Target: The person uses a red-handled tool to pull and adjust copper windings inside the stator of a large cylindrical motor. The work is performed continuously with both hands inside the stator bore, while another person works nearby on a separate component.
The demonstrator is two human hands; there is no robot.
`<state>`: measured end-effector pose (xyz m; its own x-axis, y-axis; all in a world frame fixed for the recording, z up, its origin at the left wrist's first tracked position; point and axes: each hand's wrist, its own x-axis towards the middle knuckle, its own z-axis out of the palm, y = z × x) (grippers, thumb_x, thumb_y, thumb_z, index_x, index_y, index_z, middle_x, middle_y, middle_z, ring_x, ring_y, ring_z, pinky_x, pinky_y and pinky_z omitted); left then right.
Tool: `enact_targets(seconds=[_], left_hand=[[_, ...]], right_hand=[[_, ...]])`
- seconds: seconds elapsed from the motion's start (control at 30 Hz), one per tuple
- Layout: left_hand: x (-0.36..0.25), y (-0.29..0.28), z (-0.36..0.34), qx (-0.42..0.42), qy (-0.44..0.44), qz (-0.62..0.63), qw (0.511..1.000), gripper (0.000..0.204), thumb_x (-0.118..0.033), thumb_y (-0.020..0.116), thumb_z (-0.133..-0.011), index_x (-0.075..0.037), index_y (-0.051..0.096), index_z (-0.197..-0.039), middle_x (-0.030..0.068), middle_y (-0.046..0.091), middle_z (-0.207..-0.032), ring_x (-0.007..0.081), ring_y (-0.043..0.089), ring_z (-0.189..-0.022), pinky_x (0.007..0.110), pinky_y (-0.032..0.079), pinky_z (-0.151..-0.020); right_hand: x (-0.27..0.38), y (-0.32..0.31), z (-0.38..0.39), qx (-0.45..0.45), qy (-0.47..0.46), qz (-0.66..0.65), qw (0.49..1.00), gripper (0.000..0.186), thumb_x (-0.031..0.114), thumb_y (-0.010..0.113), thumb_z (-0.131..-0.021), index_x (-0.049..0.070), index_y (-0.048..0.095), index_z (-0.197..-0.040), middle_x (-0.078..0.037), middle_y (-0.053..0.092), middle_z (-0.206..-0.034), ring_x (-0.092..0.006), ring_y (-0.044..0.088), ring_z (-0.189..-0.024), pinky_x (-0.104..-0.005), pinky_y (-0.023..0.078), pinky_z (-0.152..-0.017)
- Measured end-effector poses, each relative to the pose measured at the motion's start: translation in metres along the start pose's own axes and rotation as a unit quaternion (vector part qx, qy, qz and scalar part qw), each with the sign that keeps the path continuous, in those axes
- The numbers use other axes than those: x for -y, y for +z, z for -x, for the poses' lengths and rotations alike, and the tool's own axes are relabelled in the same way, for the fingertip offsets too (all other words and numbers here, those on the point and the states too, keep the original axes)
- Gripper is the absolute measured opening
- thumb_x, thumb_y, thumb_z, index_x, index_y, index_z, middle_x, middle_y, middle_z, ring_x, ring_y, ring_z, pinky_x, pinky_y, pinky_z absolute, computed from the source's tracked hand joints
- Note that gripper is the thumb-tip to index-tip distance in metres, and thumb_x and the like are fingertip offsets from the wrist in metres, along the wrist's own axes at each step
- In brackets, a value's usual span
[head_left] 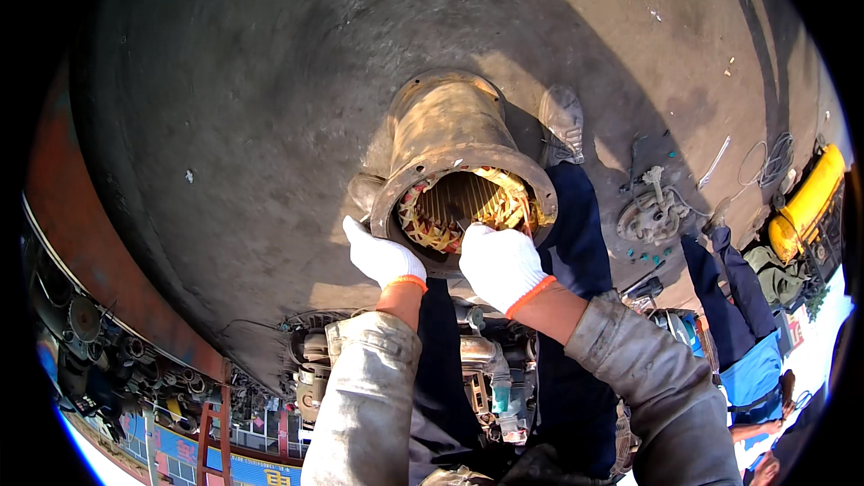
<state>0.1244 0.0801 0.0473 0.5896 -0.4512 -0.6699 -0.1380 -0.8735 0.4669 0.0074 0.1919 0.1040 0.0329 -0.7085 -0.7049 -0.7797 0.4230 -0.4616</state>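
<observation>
A rusty cylindrical motor housing (450,126) lies on its side between my feet, its flanged open end toward me. Inside the flange, yellowish and red-edged winding ends (504,198) ring a dark slotted bore. My right hand (504,265), in a white knitted glove with an orange cuff, is closed at the lower rim of the opening, against the windings. What its fingers pinch is hidden. My left hand (385,254), gloved alike, rests by the flange's lower left edge, with a digit stretched outward and the other fingers partly hidden.
Right of my shoe (562,117), a round metal end cover (650,216) sits on the ground among small green bits and a cable (774,162). Farther right are a yellow machine part (805,202) and another person in blue (754,369). Motor parts (490,360) crowd behind my legs. A rusty beam (117,252) curves along the left.
</observation>
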Motion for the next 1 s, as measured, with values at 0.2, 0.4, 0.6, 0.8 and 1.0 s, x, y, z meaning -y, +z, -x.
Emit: enact_targets(seconds=[0.2,0.4,0.6,0.8,1.0], left_hand=[[0.005,-0.009,-0.008,-0.004,0.038,-0.033,0.999,0.055,-0.042,0.046,-0.11,0.009,0.067,-0.117,0.0135,0.07,-0.116,0.0222,0.064,-0.1,0.034,0.049,-0.095],[0.006,-0.016,-0.007,0.026,0.018,-0.011,0.999,0.047,-0.032,0.041,-0.111,0.008,0.066,-0.113,0.0194,0.072,-0.105,0.0255,0.066,-0.092,0.038,0.051,-0.088],[0.025,-0.032,-0.028,0.041,0.213,-0.307,0.927,0.035,-0.02,0.04,-0.111,0.005,0.06,-0.125,0.024,0.071,-0.1,0.0365,0.068,-0.089,0.043,0.054,-0.082],[0.013,-0.019,-0.022,0.07,0.203,-0.338,0.916,0.033,-0.015,0.04,-0.109,0.006,0.061,-0.124,0.0227,0.072,-0.104,0.0363,0.07,-0.095,0.041,0.054,-0.087],[0.025,-0.035,-0.023,0.082,0.176,-0.312,0.93,0.029,-0.014,0.043,-0.108,0.003,0.059,-0.123,0.0231,0.07,-0.101,0.0385,0.069,-0.09,0.043,0.053,-0.079]], right_hand=[[-0.007,-0.021,-0.007,0.067,-0.056,0.011,0.996,0.016,0.012,0.07,-0.077,-0.003,0.075,-0.081,-0.015,0.066,-0.073,-0.028,0.073,-0.064,-0.0406,0.057,-0.052],[-0.009,-0.03,-0.006,0.081,-0.085,0.051,0.992,0.014,0.014,0.068,-0.08,0.004,0.078,-0.079,-0.012,0.067,-0.072,-0.0269,0.072,-0.067,-0.0417,0.058,-0.054],[0.01,-0.029,-0.044,0.126,-0.1,0.077,0.984,0.013,0.014,0.069,-0.081,0.005,0.079,-0.081,-0.014,0.072,-0.079,-0.0306,0.074,-0.075,-0.0436,0.059,-0.064],[-0.013,-0.015,-0.062,0.116,-0.133,0.061,0.982,0.016,0.015,0.068,-0.08,0.006,0.08,-0.086,-0.014,0.073,-0.079,-0.0322,0.075,-0.078,-0.0429,0.059,-0.067],[-0.006,-0.029,-0.066,0.219,-0.154,0.109,0.957,0.016,0.016,0.067,-0.083,0.007,0.079,-0.087,-0.013,0.072,-0.081,-0.0305,0.074,-0.079,-0.0419,0.058,-0.07]])
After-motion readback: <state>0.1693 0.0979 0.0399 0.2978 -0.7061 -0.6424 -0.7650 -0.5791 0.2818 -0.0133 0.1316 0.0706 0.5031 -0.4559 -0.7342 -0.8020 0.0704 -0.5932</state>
